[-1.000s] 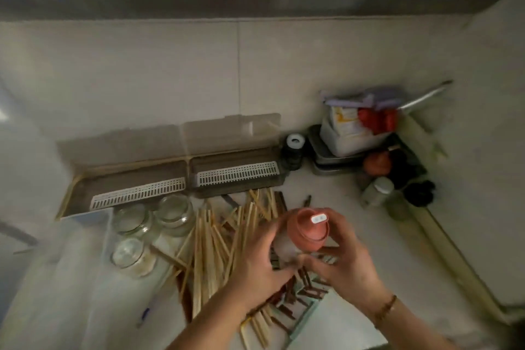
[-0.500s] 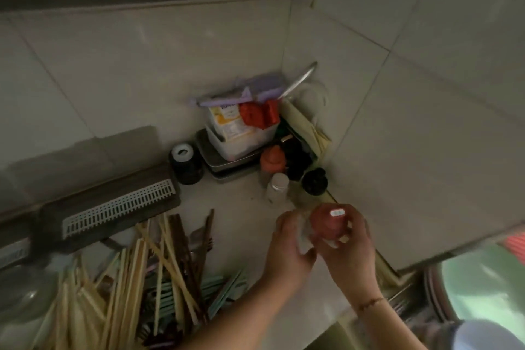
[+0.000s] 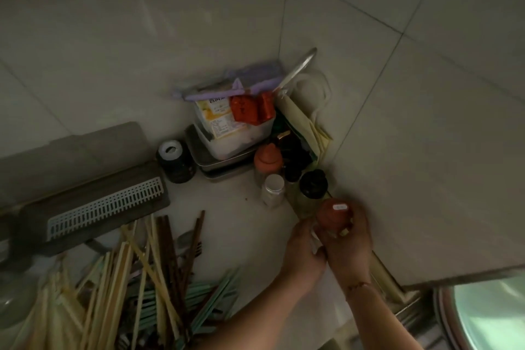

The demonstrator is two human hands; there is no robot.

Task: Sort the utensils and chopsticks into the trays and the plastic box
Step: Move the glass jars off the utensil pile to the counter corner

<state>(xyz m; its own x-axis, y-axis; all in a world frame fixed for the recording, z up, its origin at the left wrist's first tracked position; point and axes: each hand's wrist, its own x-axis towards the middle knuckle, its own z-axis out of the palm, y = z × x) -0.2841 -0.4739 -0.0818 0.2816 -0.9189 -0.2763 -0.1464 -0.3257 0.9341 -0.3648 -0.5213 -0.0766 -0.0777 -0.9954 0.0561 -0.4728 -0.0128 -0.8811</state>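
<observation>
A red-capped clear bottle (image 3: 332,214) stands by the right wall, and both hands are on it. My right hand (image 3: 350,247) grips it just below the cap. My left hand (image 3: 304,250) holds its clear body from the left. A heap of chopsticks (image 3: 136,284), pale wood, dark brown and green, covers the counter at the lower left. Behind the heap lies a long dark tray with a white slotted insert (image 3: 105,207).
The corner holds a plastic box of packets (image 3: 235,128) on a steel tray (image 3: 224,167), a black jar (image 3: 174,160), an orange-capped bottle (image 3: 267,160), a small white-lidded jar (image 3: 273,189) and a black-lidded jar (image 3: 312,185). A round basin (image 3: 488,318) shows at bottom right.
Both hands carried the red-capped bottle from above the chopstick heap to the right, over to the wall beside the corner jars. The view swung right with them.
</observation>
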